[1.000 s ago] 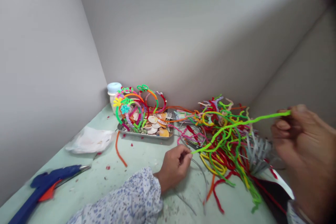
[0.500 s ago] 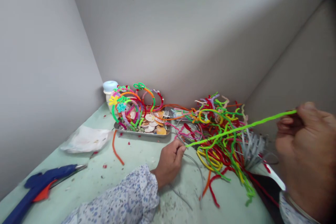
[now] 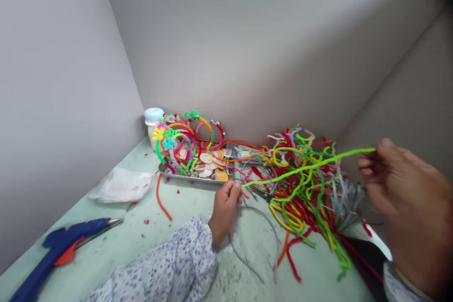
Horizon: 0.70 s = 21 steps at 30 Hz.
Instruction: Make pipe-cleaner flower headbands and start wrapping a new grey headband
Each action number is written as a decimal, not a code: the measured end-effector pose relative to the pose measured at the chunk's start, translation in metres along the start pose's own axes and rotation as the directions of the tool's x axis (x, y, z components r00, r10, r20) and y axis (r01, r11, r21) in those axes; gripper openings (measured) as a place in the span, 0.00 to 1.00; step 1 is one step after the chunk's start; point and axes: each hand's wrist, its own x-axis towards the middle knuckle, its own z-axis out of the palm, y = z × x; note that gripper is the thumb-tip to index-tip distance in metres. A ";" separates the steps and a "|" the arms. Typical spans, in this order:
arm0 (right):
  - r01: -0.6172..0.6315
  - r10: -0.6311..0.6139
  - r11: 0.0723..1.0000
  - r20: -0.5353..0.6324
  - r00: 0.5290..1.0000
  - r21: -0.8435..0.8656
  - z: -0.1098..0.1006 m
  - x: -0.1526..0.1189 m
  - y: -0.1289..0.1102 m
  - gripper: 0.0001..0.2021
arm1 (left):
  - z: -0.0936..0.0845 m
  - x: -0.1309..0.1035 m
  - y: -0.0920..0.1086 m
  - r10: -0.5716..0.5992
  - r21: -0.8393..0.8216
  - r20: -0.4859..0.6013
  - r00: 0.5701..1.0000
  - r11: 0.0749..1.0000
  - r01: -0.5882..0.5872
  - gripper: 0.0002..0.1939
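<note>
A bright green pipe cleaner (image 3: 304, 168) stretches between my two hands, slightly bowed, above a tangle of coloured pipe cleaners (image 3: 311, 198). My left hand (image 3: 225, 207) pinches its left end, low over the table near the metal tray. Raised at the right, my right hand (image 3: 406, 198) pinches the other end between thumb and fingers. Below my left hand, a thin grey wire loop (image 3: 260, 210) lies on the table.
A tray (image 3: 194, 179) holds shells and decorated pipe-cleaner rings (image 3: 184, 144). Behind it stands a blue-lidded jar (image 3: 154, 115). A plastic bag (image 3: 123, 185) and a blue glue gun (image 3: 67, 240) lie at the left. Grey walls (image 3: 247, 56) enclose the table.
My right hand has moved left, closer to my left hand, and the green pipe cleaner is now less straight. The view has shifted slightly, with table items appearing further right.
</note>
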 end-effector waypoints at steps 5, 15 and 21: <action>-0.060 0.059 0.993 0.011 0.998 0.101 0.003 -0.002 -0.001 0.05 | 0.000 0.002 -0.002 -0.063 -0.120 0.008 0.998 0.991 0.064 0.19; 0.182 -0.166 0.975 -0.129 0.978 0.126 0.001 0.006 0.011 0.06 | 0.002 -0.002 -0.001 -0.090 -0.135 0.078 0.993 0.986 0.100 0.18; -0.067 0.064 0.996 0.061 0.996 0.051 -0.005 0.008 0.001 0.10 | -0.001 0.005 0.003 -0.167 -0.309 0.214 0.963 0.923 0.229 0.21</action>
